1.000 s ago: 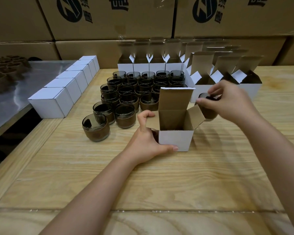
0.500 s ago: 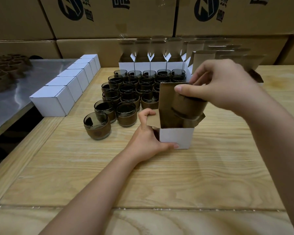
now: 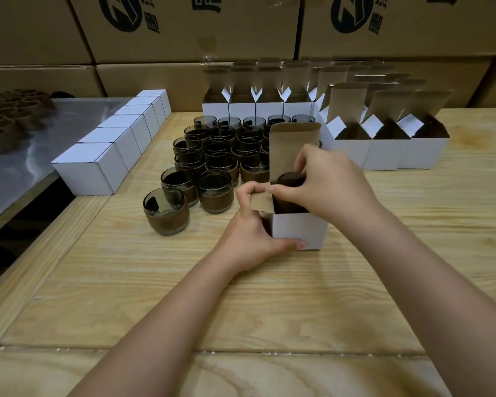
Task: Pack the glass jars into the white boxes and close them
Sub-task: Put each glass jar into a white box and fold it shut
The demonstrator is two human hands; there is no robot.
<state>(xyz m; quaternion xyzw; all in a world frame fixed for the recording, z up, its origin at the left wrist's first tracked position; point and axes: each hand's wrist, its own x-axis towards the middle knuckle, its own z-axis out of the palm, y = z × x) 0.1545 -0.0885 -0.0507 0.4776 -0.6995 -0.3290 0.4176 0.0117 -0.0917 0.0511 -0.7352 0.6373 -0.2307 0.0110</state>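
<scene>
While gripping a dark glass jar [image 3: 291, 181] from above, right hand [image 3: 324, 184] lowers it into the open white box [image 3: 298, 230], fingers curled around the jar's rim, jar partly sunk below the box's top edge. Just left of that grip, left hand [image 3: 252, 233] clamps the same box: thumb along the near lower front, forefinger and knuckles pinching the left side flap [image 3: 262, 200] outward. Directly behind the grip, tall brown lid flap [image 3: 291, 150] standing upright. Box resting on the pale wooden table [image 3: 269, 310].

Beyond and left of the grip, a cluster of loose jars [image 3: 212, 159] with brown sleeves, nearest one [image 3: 166, 210] sitting apart at the front left. Further left, a row of closed white boxes [image 3: 112, 144] running away along the table edge, beside a metal surface [image 3: 17, 156] with brown cup-shaped pieces [image 3: 9, 118]. Behind and right of the grip, open boxes waiting [image 3: 384, 150], lids up, more lined along the back [image 3: 255, 104]. Behind everything, stacked brown cartons [image 3: 198, 27] with dark printed logos.
</scene>
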